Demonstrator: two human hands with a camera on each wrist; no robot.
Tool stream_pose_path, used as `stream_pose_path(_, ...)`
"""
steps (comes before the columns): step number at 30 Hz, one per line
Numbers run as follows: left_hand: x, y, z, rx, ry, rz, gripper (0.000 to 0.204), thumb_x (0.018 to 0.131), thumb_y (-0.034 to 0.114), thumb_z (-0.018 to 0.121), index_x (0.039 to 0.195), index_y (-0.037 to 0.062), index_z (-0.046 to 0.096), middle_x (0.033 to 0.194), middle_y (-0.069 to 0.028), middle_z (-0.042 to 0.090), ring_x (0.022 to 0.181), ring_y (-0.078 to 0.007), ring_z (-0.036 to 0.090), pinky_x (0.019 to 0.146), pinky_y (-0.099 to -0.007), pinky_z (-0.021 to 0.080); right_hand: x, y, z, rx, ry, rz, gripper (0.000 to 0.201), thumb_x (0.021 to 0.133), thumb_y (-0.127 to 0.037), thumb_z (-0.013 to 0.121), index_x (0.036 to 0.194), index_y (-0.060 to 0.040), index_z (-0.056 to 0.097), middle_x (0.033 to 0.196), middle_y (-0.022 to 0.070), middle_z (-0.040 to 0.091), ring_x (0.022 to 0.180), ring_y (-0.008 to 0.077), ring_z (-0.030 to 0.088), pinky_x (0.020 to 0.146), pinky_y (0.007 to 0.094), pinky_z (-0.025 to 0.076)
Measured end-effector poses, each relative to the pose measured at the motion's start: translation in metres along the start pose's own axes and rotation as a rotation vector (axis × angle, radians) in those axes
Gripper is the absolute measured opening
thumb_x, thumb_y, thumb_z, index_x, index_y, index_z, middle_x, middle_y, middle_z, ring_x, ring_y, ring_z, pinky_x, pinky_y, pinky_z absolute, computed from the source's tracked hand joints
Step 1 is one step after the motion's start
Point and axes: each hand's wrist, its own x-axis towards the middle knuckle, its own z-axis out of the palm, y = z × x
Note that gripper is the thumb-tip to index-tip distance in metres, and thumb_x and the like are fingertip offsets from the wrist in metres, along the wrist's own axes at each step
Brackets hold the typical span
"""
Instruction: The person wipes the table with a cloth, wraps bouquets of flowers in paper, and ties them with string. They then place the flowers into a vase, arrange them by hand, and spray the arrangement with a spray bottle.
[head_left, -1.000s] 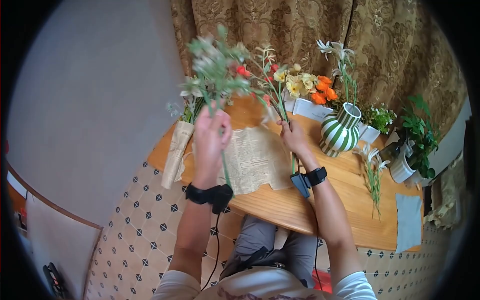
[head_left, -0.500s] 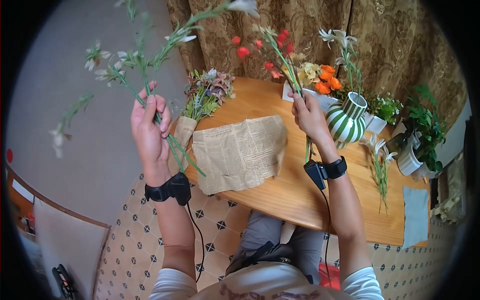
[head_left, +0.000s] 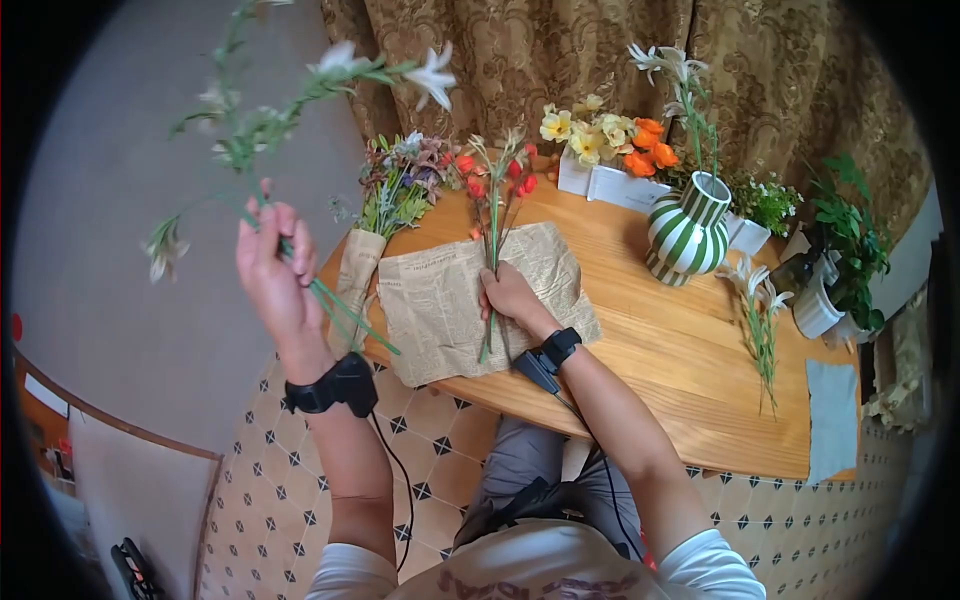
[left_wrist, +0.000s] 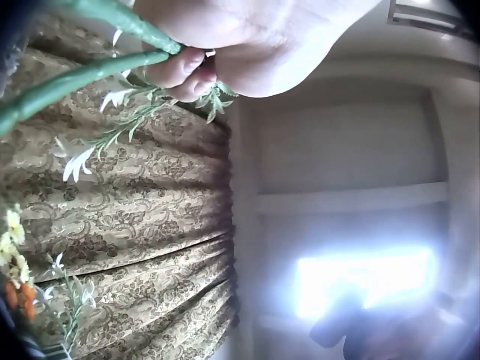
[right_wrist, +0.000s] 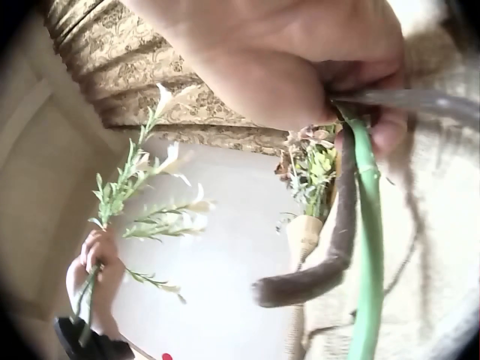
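My left hand [head_left: 278, 265] is raised at the left, off the table's edge, gripping green stems with white lily-like flowers [head_left: 433, 80]. In the left wrist view two thick green stems [left_wrist: 82, 79] run into the curled fingers. My right hand [head_left: 515, 292] pinches a small bunch of red flowers [head_left: 476, 188] and a pale-tipped stem, low over a brown newsprint sheet [head_left: 430, 335]. From the right wrist view, a dark brown stem [right_wrist: 343, 217] and a green stem [right_wrist: 369, 232] come out below that thumb and fingers.
Left of the sheet lies a paper-wrapped bouquet [head_left: 362, 262]. A green-and-white striped vase [head_left: 690, 240] with white flowers stands at the right, near yellow flowers [head_left: 590, 140] and orange flowers [head_left: 650, 150]. Loose white flowers [head_left: 760, 340], a potted plant [head_left: 850, 240] and a grey cloth [head_left: 832, 420] are farther right.
My left hand has swung left with the white flowers, away from the sheet. My right hand has lowered and come left, bringing the red flowers over the newsprint.
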Motion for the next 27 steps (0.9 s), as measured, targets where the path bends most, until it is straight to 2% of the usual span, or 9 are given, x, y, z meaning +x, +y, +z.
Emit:
stream_pose_path(4, 0.002, 0.002, -0.026, 0.003, -0.019, 0.000, 0.030, 0.105, 0.016, 0.048, 0.131, -0.0012, 0.046, 0.083, -0.0021, 0.047, 0.051, -0.0054, 0.039, 0.040, -0.0186, 0.025, 0.000, -0.003, 0.000, 0.053, -0.042, -0.026, 0.027, 0.099, -0.018, 0.046, 0.085, 0.0042, 0.052, 0.064, 0.0115, 0.064, 0.051, 0.0235, 0.065, 0.044, 0.0340, 0.049)
stream_pose_path(8, -0.003, -0.002, -0.036, 0.091, 0.025, 0.068, 0.030, 0.105, 0.015, 0.048, 0.131, -0.0001, 0.047, 0.084, -0.0040, 0.048, 0.052, -0.0070, 0.041, 0.041, -0.0198, 0.027, -0.021, -0.011, -0.005, -0.037, -0.101, -0.008, 0.026, 0.099, -0.019, 0.047, 0.086, 0.0035, 0.054, 0.066, 0.0122, 0.065, 0.052, 0.0218, 0.065, 0.044, 0.0348, 0.051)
stream_pose_path(10, -0.007, -0.004, -0.041, 0.096, 0.034, 0.079, 0.030, 0.105, 0.014, 0.047, 0.131, -0.0012, 0.046, 0.084, -0.0043, 0.048, 0.052, -0.0071, 0.041, 0.041, -0.0198, 0.027, -0.023, -0.004, -0.005, -0.090, -0.171, 0.035, 0.027, 0.105, -0.025, 0.045, 0.097, 0.0002, 0.048, 0.071, 0.0086, 0.064, 0.055, 0.0181, 0.066, 0.043, 0.0292, 0.050)
stream_pose_path(12, -0.010, -0.006, -0.041, 0.116, 0.054, 0.054, 0.031, 0.105, 0.013, 0.047, 0.132, -0.0018, 0.046, 0.084, -0.0043, 0.048, 0.052, -0.0072, 0.041, 0.041, -0.0198, 0.027, -0.025, -0.007, -0.004, 0.098, -0.046, 0.023, 0.028, 0.106, -0.026, 0.045, 0.101, 0.0019, 0.045, 0.072, 0.0101, 0.064, 0.055, 0.0198, 0.067, 0.042, 0.0282, 0.049)
stream_pose_path(18, -0.018, -0.007, -0.043, 0.173, 0.042, -0.020, 0.031, 0.105, 0.012, 0.044, 0.131, -0.0048, 0.044, 0.085, -0.0036, 0.046, 0.052, -0.0052, 0.036, 0.041, -0.0181, 0.027, 0.012, -0.009, -0.027, -0.023, -0.045, -0.010, 0.027, 0.106, -0.023, 0.045, 0.099, 0.0025, 0.047, 0.070, 0.0087, 0.062, 0.050, 0.0185, 0.063, 0.045, 0.0303, 0.051)
stream_pose_path(22, -0.022, -0.009, -0.055, 0.154, 0.026, -0.056, 0.031, 0.105, 0.012, 0.043, 0.131, -0.0051, 0.044, 0.085, -0.0031, 0.046, 0.052, -0.0048, 0.036, 0.041, -0.0177, 0.027, -0.021, -0.051, -0.040, 0.027, 0.001, -0.009, 0.031, 0.103, -0.027, 0.052, 0.086, -0.0015, 0.053, 0.065, 0.0047, 0.060, 0.048, 0.0141, 0.060, 0.045, 0.0283, 0.047)
stream_pose_path(24, -0.026, -0.009, -0.057, 0.149, 0.038, -0.068, 0.031, 0.105, 0.012, 0.043, 0.131, -0.0050, 0.045, 0.085, -0.0030, 0.046, 0.052, -0.0048, 0.036, 0.041, -0.0178, 0.027, -0.038, -0.049, -0.044, 0.022, -0.134, -0.025, 0.034, 0.102, -0.031, 0.056, 0.086, -0.0013, 0.055, 0.067, 0.0047, 0.061, 0.047, 0.0122, 0.058, 0.044, 0.0272, 0.046)
stream_pose_path(26, -0.029, -0.009, -0.058, 0.146, 0.045, -0.079, 0.031, 0.105, 0.011, 0.043, 0.131, -0.0049, 0.045, 0.084, -0.0029, 0.046, 0.051, -0.0048, 0.036, 0.041, -0.0179, 0.027, -0.058, -0.031, -0.032, -0.051, -0.151, -0.004, 0.039, 0.096, -0.037, 0.064, 0.090, 0.0005, 0.056, 0.070, 0.0073, 0.064, 0.051, 0.0166, 0.061, 0.049, 0.0333, 0.050)
stream_pose_path(27, -0.029, -0.010, -0.059, 0.130, 0.037, -0.079, 0.034, 0.105, 0.011, 0.044, 0.134, -0.0055, 0.042, 0.083, -0.0026, 0.047, 0.051, -0.0050, 0.037, 0.040, -0.0186, 0.026, -0.070, -0.019, -0.021, -0.322, -0.028, -0.181, 0.041, 0.092, -0.038, 0.068, 0.092, 0.0016, 0.056, 0.070, 0.0106, 0.065, 0.056, 0.0224, 0.064, 0.054, 0.0382, 0.052)
